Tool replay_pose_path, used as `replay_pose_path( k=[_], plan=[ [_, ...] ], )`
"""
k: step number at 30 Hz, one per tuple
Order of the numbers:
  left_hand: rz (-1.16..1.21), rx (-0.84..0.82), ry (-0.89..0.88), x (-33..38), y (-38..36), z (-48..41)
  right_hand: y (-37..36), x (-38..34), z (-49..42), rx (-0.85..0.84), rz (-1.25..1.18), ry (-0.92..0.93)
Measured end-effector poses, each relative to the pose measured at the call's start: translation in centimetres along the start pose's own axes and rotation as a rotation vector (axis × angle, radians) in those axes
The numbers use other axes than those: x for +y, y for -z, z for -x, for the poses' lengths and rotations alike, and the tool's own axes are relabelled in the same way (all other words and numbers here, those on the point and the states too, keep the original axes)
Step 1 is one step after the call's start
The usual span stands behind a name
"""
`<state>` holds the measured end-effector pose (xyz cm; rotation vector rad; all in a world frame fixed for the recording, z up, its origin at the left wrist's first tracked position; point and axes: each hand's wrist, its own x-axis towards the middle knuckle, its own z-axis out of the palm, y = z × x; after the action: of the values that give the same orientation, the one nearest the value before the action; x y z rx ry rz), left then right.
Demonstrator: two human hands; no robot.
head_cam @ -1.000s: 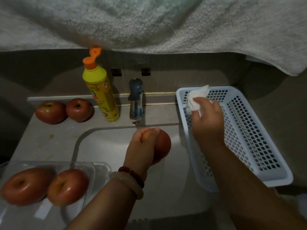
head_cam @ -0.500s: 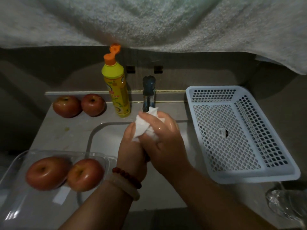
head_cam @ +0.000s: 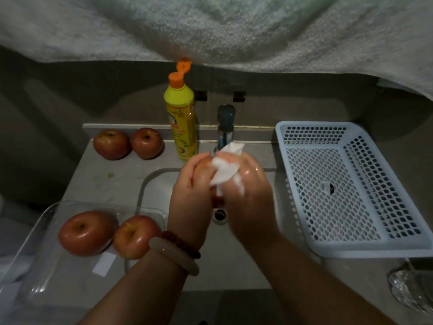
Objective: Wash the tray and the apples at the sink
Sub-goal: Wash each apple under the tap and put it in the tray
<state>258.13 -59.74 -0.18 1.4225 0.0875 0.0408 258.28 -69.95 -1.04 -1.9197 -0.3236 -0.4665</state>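
Over the sink basin [head_cam: 159,184], my left hand [head_cam: 189,195] grips a red apple [head_cam: 202,171], mostly hidden by both hands. My right hand [head_cam: 250,195] holds a crumpled white paper towel [head_cam: 226,171] pressed against that apple. A clear plastic tray [head_cam: 35,273] sits at the front left with two red apples [head_cam: 85,232] [head_cam: 136,238] in it. Two more apples [head_cam: 111,144] [head_cam: 147,143] rest on the counter at the back left.
A yellow dish-soap bottle [head_cam: 181,127] with an open orange cap stands left of the tap [head_cam: 225,127]. A white perforated basket [head_cam: 351,188] lies right of the sink. A glass [head_cam: 410,289] sits at the front right. A grey towel [head_cam: 234,31] hangs overhead.
My right hand brought the paper towel from the basket to the apple held by my left hand. Since then both hands stay together over the sink, the towel shifting on the apple.
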Motion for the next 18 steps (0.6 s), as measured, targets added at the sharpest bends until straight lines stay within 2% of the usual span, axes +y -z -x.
replay_pose_path(
  k=[1, 2, 4, 6, 7, 9, 12, 14, 16, 17, 18],
  plan=[
    [-0.019, -0.008, -0.036, 0.2, -0.1, 0.2, 0.6, -0.1, -0.8, 0.040, 0.011, -0.033],
    [-0.060, -0.018, -0.078, 0.4, -0.2, 0.4, 0.9, 0.4, -1.3, 0.012, -0.031, -0.145],
    [-0.118, -0.029, -0.138, 0.7, -0.4, 0.4, 1.7, 0.6, -1.6, 0.039, 0.061, -0.167],
    [-0.072, -0.034, -0.090, 0.9, -0.3, 0.1, 1.0, -0.7, -1.2, 0.100, 0.111, -0.048],
    [-0.016, -0.040, -0.045, 1.2, -0.1, -0.2, 0.6, -0.7, -0.4, 0.073, 0.139, 0.057],
    [0.086, -0.080, -0.008, 1.7, 0.3, -0.8, -0.1, -1.1, 1.0, 0.017, -0.062, 0.120],
    [0.007, -0.059, -0.112, 1.8, 0.4, -0.7, -0.3, -1.6, 1.4, 0.038, -0.217, 0.142],
    [-0.081, -0.045, -0.166, 1.7, 0.6, -0.4, -0.2, -2.3, 0.5, 0.043, -0.373, -0.081],
    [-0.328, -0.041, -0.373, 2.1, 0.6, -0.1, 0.3, -2.4, -0.6, 0.036, -0.740, -0.540],
    [-0.408, -0.054, -0.460, 2.0, 0.5, 0.0, 0.6, -1.5, -0.9, 0.039, -0.897, -0.700],
    [-0.436, -0.050, -0.477, 1.8, 0.2, 0.0, 0.8, -1.1, -1.1, 0.049, -0.947, -0.773]
  ],
)
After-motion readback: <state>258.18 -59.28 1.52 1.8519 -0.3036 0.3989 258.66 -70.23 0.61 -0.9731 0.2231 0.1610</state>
